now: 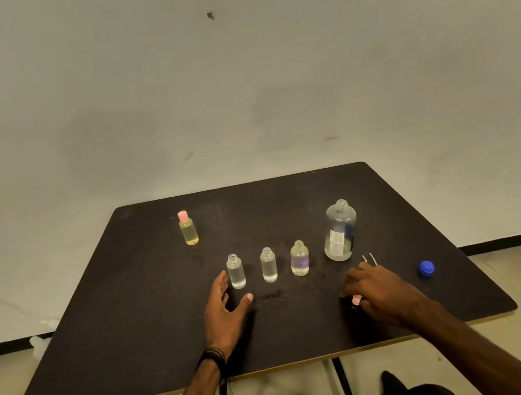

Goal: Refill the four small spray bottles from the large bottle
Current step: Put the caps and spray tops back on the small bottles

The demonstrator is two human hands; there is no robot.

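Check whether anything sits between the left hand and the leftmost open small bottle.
Nothing visible does. The left hand lies open on the table, fingertips just beside the leftmost open bottle; the gap between them is bare.

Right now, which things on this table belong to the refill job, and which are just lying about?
Job:
- large bottle, uncapped
- three open small bottles
- capped yellow bottle
- blue cap
- pink spray cap under right hand

Lying about:
- nothing else on the table
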